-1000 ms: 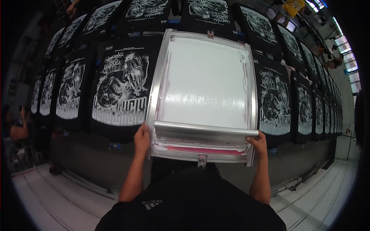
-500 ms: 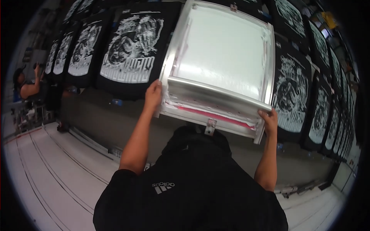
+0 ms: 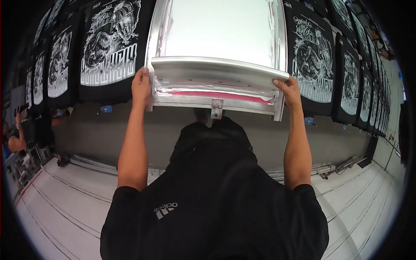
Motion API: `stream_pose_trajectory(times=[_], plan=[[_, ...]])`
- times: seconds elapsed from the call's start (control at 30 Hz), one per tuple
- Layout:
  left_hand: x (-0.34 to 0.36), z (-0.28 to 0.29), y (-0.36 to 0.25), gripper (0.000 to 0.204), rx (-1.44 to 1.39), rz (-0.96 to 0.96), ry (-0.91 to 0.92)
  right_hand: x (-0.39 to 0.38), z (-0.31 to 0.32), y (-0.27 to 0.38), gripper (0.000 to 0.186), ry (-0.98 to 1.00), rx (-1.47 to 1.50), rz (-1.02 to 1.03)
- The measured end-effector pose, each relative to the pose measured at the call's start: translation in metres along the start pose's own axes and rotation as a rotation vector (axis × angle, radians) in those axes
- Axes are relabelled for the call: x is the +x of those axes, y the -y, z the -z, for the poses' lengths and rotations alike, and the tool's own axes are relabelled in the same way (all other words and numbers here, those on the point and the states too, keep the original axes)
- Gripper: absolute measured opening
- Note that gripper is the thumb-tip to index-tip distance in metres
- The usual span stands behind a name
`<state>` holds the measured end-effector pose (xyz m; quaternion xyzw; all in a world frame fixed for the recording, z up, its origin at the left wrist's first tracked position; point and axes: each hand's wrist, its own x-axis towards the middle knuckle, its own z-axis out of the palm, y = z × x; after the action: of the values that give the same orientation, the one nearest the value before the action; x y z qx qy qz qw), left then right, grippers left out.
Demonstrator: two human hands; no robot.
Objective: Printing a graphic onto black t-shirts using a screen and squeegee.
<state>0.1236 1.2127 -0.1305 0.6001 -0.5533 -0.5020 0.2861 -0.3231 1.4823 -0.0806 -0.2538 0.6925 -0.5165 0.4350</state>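
Note:
A silver screen printing frame (image 3: 152,45) with a pale mesh (image 3: 221,28) lies in front of me. Across its near end sits a long metal squeegee (image 3: 216,71), with white ink and a pink-red strip (image 3: 221,95) just below it. My left hand (image 3: 141,88) is closed round the frame's left rail, beside the squeegee's left end. On the other side my right hand (image 3: 289,89) is closed at the right rail, its thumb lying over the squeegee's right end. The fingers beneath the rails are hidden.
Black shirts with white prints lie in rows to the left (image 3: 108,43) and right (image 3: 312,65). A metal bracket (image 3: 217,108) sticks out from the frame's near edge. Another person (image 3: 17,134) is at the far left. Pale floor (image 3: 82,199) shows behind me.
My view has swung, so the frame and both hands now sit higher and further left, and the frame looks straighter. Both hands have kept their hold at the frame's sides.

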Motion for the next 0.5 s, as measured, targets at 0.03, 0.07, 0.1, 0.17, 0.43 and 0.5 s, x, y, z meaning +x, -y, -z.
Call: stream_pose_trajectory(times=[0.03,0.07,0.1,0.17,0.43,0.5], plan=[[-0.001,-0.002,-0.001,0.051,0.020,-0.008,0.001,0.000,0.001,0.000,0.036,0.002,-0.001,0.002],[-0.002,-0.004,-0.003,0.051,0.018,-0.010,-0.002,0.002,0.003,0.002,0.037,-0.006,0.008,-0.008],[-0.007,-0.006,-0.004,0.050,0.055,-0.013,0.000,0.001,0.005,0.001,0.037,-0.014,0.018,-0.022],[-0.010,-0.009,-0.011,0.048,0.013,0.004,0.000,0.002,0.005,-0.001,0.038,-0.017,0.027,-0.019],[-0.003,-0.003,0.011,0.047,0.151,-0.050,-0.044,0.001,0.015,-0.005,0.046,0.004,-0.035,-0.012],[-0.009,-0.006,0.003,0.044,0.187,-0.032,-0.051,-0.001,0.012,0.001,0.042,0.011,-0.064,-0.023]])
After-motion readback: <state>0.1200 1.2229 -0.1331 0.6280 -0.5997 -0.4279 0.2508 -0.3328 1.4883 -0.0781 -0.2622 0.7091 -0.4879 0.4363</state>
